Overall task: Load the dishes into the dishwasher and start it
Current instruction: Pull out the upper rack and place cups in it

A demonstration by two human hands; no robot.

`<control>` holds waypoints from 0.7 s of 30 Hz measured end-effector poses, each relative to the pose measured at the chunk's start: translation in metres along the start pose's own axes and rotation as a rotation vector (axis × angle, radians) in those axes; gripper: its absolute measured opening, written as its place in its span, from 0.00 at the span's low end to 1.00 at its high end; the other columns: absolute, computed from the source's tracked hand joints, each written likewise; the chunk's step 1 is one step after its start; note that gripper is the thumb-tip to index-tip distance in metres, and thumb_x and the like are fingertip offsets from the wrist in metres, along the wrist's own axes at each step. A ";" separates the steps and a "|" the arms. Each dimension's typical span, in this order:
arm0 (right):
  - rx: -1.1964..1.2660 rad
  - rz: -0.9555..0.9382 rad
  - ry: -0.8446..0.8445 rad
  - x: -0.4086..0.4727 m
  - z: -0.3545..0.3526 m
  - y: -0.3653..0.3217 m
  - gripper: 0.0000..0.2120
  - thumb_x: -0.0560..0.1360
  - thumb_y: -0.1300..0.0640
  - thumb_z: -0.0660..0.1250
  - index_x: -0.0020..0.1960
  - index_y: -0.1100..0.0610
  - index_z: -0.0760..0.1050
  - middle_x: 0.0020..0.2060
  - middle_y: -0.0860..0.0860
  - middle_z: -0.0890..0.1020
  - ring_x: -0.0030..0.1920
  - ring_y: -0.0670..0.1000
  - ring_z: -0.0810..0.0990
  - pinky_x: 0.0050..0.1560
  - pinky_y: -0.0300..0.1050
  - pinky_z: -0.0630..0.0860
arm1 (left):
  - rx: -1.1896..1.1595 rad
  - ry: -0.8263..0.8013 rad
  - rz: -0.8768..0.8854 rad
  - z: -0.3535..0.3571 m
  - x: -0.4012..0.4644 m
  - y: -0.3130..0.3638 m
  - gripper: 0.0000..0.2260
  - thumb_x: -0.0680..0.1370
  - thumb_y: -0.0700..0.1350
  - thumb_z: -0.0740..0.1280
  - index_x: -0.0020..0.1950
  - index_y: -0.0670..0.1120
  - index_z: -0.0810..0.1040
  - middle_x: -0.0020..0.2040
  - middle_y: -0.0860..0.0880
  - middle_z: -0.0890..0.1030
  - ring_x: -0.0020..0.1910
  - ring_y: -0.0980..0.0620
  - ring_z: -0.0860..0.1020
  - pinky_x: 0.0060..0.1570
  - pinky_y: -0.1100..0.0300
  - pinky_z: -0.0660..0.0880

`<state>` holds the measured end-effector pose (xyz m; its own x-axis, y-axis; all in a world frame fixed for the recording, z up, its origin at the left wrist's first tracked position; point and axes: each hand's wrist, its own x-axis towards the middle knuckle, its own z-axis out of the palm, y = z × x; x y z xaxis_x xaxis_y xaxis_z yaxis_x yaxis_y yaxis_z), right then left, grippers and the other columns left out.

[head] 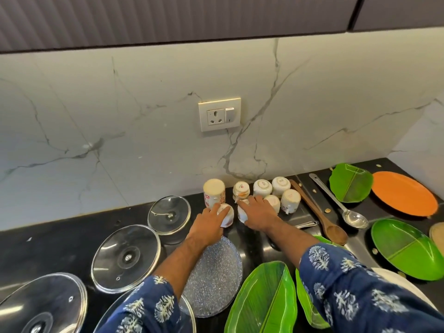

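**Both hands on cups at the back of the worktop**

Nearest the person, below the two patterned blue sleeves [355, 294], lie a leaf-shaped green plate [263, 301] and a speckled grey round tray [213, 280], the tray under the left forearm. To the left of the left arm, three glass lids rest on the black worktop [48, 246]: a large one [40, 306] at the near corner, a middle one [126, 258] further in, and a small one [169, 215] just left of the left hand.

The left hand [209, 224] has its fingers curled round a white cup [227, 216] lying on its side. The right hand [258, 212] lies over a second white cup [242, 213], fingers bent down across it; whether they truly grip it I cannot tell.

Just beyond the left hand's fingertips stands an upturned tall mug [214, 192] with a red pattern. Beyond the right hand is a cluster of upturned white cups [276, 191], close together near the wall.

Right of the right hand lie a wooden spoon [317, 212] and a steel ladle [341, 203], side by side. Further right are a green divided plate [406, 248], another leaf plate [350, 182] and an orange plate [403, 195] in the far corner.

On the marble wall beyond the hands sits a socket with switch [219, 114].
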<state>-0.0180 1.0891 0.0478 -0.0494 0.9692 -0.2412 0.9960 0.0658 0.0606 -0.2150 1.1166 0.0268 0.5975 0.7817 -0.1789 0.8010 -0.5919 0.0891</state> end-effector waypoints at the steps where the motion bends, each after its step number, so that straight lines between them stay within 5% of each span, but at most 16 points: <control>1: 0.007 0.016 0.007 0.000 0.001 -0.001 0.33 0.77 0.45 0.66 0.78 0.48 0.56 0.73 0.59 0.65 0.72 0.62 0.64 0.69 0.57 0.66 | -0.014 0.003 -0.004 0.001 0.002 -0.001 0.32 0.79 0.48 0.66 0.80 0.54 0.55 0.78 0.44 0.59 0.67 0.39 0.71 0.63 0.45 0.74; 11: 0.256 0.077 0.072 -0.029 0.014 -0.006 0.31 0.74 0.47 0.68 0.72 0.51 0.61 0.62 0.59 0.71 0.61 0.63 0.73 0.58 0.56 0.73 | -0.038 0.004 0.027 0.007 0.021 0.004 0.34 0.79 0.49 0.68 0.81 0.56 0.53 0.78 0.44 0.59 0.67 0.39 0.72 0.62 0.42 0.75; 15: 0.568 0.147 0.182 -0.055 0.012 0.002 0.28 0.69 0.48 0.71 0.65 0.46 0.63 0.57 0.53 0.70 0.57 0.59 0.73 0.56 0.54 0.74 | -0.060 -0.007 0.024 0.006 0.025 0.004 0.29 0.79 0.46 0.68 0.78 0.56 0.60 0.74 0.43 0.62 0.65 0.38 0.73 0.62 0.42 0.75; 21: 1.196 0.349 0.289 -0.112 0.021 0.016 0.36 0.68 0.52 0.78 0.70 0.50 0.65 0.63 0.50 0.71 0.61 0.50 0.73 0.59 0.44 0.71 | -0.170 0.111 0.191 0.003 0.019 0.009 0.27 0.73 0.49 0.73 0.70 0.50 0.67 0.64 0.44 0.73 0.58 0.41 0.77 0.54 0.46 0.78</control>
<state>0.0055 0.9770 0.0551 0.3628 0.9177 -0.1616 0.3986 -0.3096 -0.8633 -0.1968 1.1260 0.0214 0.7312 0.6813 -0.0357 0.6625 -0.6965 0.2756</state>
